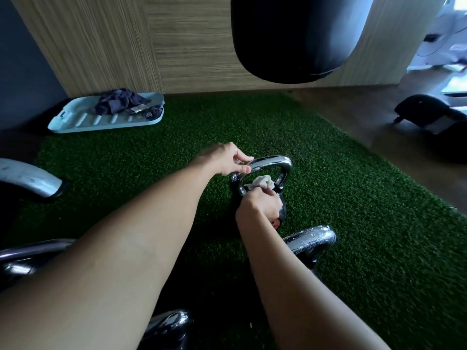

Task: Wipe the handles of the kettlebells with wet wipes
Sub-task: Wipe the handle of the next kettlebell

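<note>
Overhand, left hand [225, 159] around handle [274, 162]

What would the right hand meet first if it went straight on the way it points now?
Probably the top bar of the kettlebell handle. The right hand, gripping the wipe, points away from the person into the handle's loop. Depth is unclear.

Blown-out daylight from the upper right glints on the chrome handle [271, 162] while dim edges bend and blur.
</note>
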The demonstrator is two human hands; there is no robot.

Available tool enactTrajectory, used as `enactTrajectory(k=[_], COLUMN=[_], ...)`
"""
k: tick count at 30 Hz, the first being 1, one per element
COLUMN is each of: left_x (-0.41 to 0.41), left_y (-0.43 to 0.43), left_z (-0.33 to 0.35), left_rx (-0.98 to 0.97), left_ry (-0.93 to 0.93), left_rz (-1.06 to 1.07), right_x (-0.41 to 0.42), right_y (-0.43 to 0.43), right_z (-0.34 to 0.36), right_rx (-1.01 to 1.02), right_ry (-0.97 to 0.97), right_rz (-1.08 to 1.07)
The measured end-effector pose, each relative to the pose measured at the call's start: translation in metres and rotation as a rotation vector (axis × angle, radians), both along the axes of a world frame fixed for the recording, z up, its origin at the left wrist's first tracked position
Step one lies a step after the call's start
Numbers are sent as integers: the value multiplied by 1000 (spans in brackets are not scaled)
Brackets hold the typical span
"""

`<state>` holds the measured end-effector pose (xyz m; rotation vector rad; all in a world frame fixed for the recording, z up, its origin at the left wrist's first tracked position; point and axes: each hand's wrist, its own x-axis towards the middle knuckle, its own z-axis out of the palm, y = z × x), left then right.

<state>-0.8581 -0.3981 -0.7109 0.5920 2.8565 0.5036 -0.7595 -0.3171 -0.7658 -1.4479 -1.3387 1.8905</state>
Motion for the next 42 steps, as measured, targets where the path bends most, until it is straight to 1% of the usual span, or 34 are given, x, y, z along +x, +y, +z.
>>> enactTrajectory(k=[3,6,8,10,12,14,17,21,25,32,37,40,42], left_x=[9,13,10,5,4,0,-6,-11,-16,3,3,-3,0], left_y=[2,10,28,54,79,95,96,89,81,58,62,76,77], left_z=[7,20,30,37,39,33,25,29,21,15,4,6,13], left_rx=[-79,-194,-319,-421,-483,-471,-409,-430,-397,-377,-286,-299,-305], left_ry=[46,54,113,157,149,108,-10,-38,-13,80,119,146,143], left_rz=[-35,-104,-183,-245,-240,-204,-162,-227,-277,-474,-527,-565,-523], right_x=[9,22,30,33,35,35,36,44,49,54,53,53,53], right_y=[37,71,90,104,116,127,140,157,166,174,182,186,189], right_z=[20,29,32,33,32,27,19,13,12,10,7,8,8], right_rx=[201,600,815,936,987,999,975,930,913,871,848,810,797], right_ry=[22,-35,-65,-90,-120,-141,-134,-78,-34,8,49,51,53], right_rz=[133,405,499,548,582,604,615,594,563,580,580,581,596])
